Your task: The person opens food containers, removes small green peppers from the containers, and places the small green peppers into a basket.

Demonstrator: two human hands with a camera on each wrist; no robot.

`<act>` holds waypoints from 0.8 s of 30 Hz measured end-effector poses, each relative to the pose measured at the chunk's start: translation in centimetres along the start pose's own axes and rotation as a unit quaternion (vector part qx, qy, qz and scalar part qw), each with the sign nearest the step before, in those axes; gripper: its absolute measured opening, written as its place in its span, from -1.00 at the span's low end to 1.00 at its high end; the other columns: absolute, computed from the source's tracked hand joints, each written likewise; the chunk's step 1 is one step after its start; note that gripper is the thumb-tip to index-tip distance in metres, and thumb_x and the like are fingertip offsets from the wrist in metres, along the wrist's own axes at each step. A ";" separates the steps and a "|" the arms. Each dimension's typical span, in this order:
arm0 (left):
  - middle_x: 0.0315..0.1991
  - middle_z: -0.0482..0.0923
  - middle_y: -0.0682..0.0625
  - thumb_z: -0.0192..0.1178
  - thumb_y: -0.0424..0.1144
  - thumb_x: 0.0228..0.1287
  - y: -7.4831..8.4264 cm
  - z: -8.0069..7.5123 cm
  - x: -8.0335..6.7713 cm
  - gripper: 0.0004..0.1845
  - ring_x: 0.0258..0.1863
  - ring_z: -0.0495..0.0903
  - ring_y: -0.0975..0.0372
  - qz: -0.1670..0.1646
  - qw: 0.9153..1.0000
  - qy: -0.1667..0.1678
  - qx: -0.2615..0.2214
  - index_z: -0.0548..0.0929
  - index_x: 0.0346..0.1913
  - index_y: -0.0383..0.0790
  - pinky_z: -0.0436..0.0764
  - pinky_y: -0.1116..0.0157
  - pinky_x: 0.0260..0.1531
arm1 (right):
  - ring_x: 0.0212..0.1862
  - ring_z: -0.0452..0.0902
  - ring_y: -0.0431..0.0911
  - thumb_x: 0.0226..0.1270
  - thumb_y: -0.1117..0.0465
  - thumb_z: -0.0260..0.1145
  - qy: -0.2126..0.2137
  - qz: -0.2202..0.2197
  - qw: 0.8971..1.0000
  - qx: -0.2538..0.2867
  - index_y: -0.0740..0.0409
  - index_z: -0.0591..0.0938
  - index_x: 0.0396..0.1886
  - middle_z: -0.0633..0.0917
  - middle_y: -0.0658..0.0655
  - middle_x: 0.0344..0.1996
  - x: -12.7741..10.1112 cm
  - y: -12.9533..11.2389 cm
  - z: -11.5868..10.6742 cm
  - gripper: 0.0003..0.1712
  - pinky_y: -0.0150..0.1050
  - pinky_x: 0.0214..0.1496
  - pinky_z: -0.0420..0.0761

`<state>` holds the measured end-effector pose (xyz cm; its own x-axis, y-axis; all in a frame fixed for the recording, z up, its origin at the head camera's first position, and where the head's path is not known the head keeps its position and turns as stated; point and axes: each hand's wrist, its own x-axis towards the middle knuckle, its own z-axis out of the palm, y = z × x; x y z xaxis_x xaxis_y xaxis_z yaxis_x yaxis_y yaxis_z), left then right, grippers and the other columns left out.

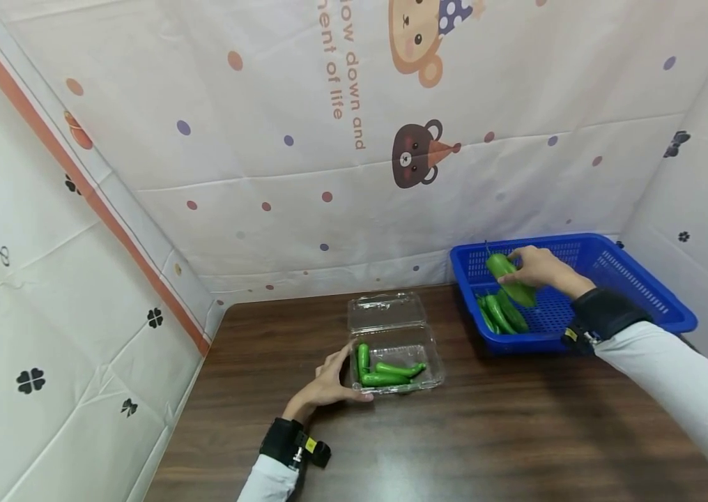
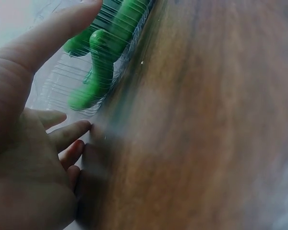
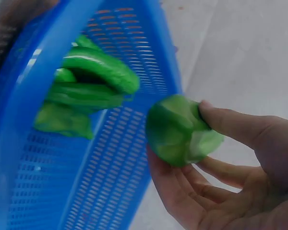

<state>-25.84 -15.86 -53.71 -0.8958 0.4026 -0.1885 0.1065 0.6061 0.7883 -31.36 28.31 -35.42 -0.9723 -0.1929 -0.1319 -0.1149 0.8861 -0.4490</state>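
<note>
My right hand (image 1: pixel 539 267) grips a green pepper (image 1: pixel 509 279) above the blue basket (image 1: pixel 630 293), far right of the clamshell box (image 1: pixel 395 348) my open left hand (image 1: pixel 329 382) steadies.

Blue basket, green peppers, dark table

Green peppers (image 1: pixel 499 314) in perforated blue basket (image 1: pixel 636 289); clear box (image 1: pixel 391 335) on dark brown wood-grain table (image 1: pixel 517 425).

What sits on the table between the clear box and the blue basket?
Nothing: bare brown table separates the clear box from the blue basket, per the head view.
</note>
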 end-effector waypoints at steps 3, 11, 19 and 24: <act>0.62 -0.07 -0.26 0.61 0.16 -0.05 -0.1 0.0 0.0 0.30 0.51 -0.07 -0.32 -0.002 1.000 0.002 -0.002 -0.06 0.66 0.27 0.18 -0.40 0.30 | -0.38 0.71 0.00 0.44 0.17 0.33 -0.031 0.007 0.999 0.007 0.73 0.23 0.37 0.63 0.61 -0.09 0.1 0.5 0.8 -0.17 -0.12 -0.35 0.73; 0.62 -0.06 -0.23 0.61 0.15 -0.06 0.1 0.1 0.0 0.29 0.52 -0.09 -0.28 0.001 1.000 0.000 -0.003 -0.06 0.66 0.30 0.13 -0.37 0.32 | 0.01 0.64 0.36 0.46 0.20 0.30 -0.105 0.044 0.992 0.055 0.67 0.10 0.45 0.35 0.76 0.18 0.2 1.6 2.9 -0.13 0.03 -0.18 0.76; 0.62 -0.05 -0.21 0.62 0.14 -0.07 0.0 0.3 0.1 0.29 0.51 -0.07 -0.25 0.002 1.000 0.005 -0.005 -0.05 0.65 0.34 0.17 -0.36 0.29 | 0.03 0.62 0.36 0.46 0.09 0.32 -0.125 0.040 0.991 0.019 0.70 0.15 0.42 0.44 0.68 0.14 0.4 1.3 3.8 -0.09 0.03 -0.21 0.76; 0.62 -0.05 -0.22 0.61 0.14 -0.06 0.0 0.2 0.1 0.29 0.53 -0.09 -0.25 0.005 1.000 0.005 -0.006 -0.05 0.65 0.32 0.13 -0.36 0.31 | 0.00 0.65 0.29 0.50 0.06 0.27 -0.122 0.047 0.991 0.018 0.70 0.16 0.43 0.43 0.69 0.18 0.5 0.9 3.8 -0.10 0.00 -0.22 0.76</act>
<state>-25.85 -15.68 -53.86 -0.8986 0.4021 -0.1757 0.1103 0.5946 0.7964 -31.18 27.42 -39.27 -0.8996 -0.2112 -0.3824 -0.0151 0.8899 -0.4559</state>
